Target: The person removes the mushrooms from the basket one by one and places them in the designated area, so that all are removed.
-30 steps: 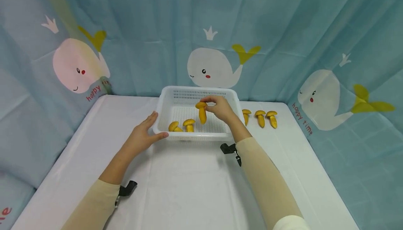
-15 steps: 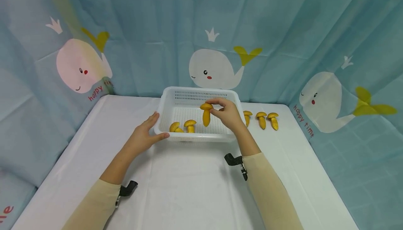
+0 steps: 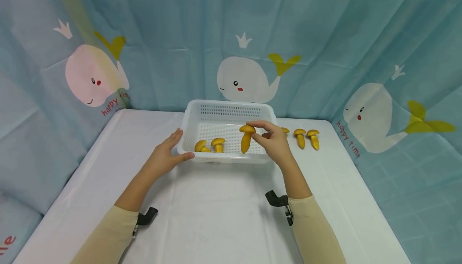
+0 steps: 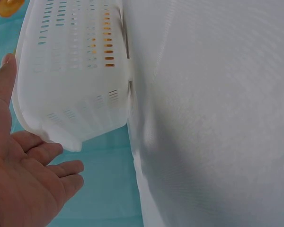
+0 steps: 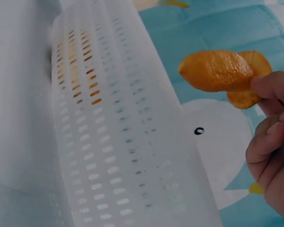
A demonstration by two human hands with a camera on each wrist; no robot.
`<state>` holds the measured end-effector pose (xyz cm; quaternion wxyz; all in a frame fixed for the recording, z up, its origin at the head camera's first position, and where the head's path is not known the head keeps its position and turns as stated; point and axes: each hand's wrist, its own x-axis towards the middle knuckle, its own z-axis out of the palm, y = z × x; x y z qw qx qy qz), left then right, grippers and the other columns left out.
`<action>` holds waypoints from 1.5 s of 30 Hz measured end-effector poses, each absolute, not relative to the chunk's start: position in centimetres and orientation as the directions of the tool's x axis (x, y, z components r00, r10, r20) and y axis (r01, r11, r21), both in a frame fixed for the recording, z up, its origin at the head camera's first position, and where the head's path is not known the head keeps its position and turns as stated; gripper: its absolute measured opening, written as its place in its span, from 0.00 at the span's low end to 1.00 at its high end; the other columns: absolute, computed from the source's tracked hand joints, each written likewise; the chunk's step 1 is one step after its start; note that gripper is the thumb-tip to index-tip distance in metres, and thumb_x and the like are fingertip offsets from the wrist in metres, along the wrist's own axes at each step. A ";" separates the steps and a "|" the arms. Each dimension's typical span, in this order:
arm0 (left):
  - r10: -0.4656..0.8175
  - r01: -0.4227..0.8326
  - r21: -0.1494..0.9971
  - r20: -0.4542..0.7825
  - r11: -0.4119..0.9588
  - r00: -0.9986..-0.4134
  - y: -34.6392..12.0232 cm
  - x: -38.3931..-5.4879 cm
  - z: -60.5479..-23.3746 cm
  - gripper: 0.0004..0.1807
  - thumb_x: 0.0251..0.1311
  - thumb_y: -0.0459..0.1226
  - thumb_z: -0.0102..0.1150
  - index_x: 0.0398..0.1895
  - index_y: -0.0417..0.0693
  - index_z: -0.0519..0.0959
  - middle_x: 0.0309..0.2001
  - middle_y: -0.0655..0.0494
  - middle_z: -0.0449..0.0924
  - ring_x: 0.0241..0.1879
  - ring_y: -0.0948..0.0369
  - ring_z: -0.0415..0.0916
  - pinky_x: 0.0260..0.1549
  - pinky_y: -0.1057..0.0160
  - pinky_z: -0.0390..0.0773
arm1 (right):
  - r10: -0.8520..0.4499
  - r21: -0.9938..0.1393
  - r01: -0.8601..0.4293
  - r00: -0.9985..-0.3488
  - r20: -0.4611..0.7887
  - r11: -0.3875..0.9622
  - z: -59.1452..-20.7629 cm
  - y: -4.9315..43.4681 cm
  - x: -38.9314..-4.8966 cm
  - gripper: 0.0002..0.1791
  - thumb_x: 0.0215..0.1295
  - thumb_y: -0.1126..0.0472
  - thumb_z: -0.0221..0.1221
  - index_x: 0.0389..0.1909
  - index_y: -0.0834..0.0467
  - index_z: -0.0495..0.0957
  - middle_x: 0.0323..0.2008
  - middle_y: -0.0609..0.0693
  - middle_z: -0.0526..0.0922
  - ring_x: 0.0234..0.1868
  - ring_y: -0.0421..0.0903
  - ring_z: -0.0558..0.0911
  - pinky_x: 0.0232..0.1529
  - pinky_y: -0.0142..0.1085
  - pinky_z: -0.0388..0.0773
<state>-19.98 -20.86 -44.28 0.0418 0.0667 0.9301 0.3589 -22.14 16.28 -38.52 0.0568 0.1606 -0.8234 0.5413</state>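
Note:
A yellow mushroom [image 3: 246, 143] with a domed cap is pinched between thumb and fingers of my right hand [image 3: 277, 143]. It hangs cap up over the front right part of a white perforated plastic basket [image 3: 223, 158]. In the right wrist view the stem of the mushroom [image 5: 215, 71] points away from the hand [image 5: 277, 151], above the basket rim. My left hand [image 3: 162, 159] rests at the basket's left front corner, thumb along the front rim and fingers on the left side. Two more mushrooms, one of them at the left [image 3: 201, 146], lie inside near the front wall.
Several mushrooms lie on the white-covered table [image 3: 223, 208] right of the basket, one [image 3: 299, 137] beside another [image 3: 313, 139]; a further one is partly hidden behind my right hand. A blue curtain [image 3: 162, 35] with whale prints borders the table at the back and sides.
My right hand has carried the mushroom rightward and toward the front rim, still over the basket. My left hand and the basket have stayed in place.

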 end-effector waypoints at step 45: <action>0.147 0.085 0.668 -0.037 0.739 -0.988 -21.0 -20.2 -44.9 0.61 0.56 0.66 0.67 0.84 0.63 0.41 0.84 0.60 0.36 0.81 0.41 0.41 0.70 0.29 0.57 | -0.099 -0.887 -0.217 -0.976 0.194 0.408 -38.2 28.5 -20.4 0.19 0.70 0.55 0.66 0.60 0.51 0.83 0.53 0.46 0.84 0.15 0.45 0.64 0.12 0.32 0.60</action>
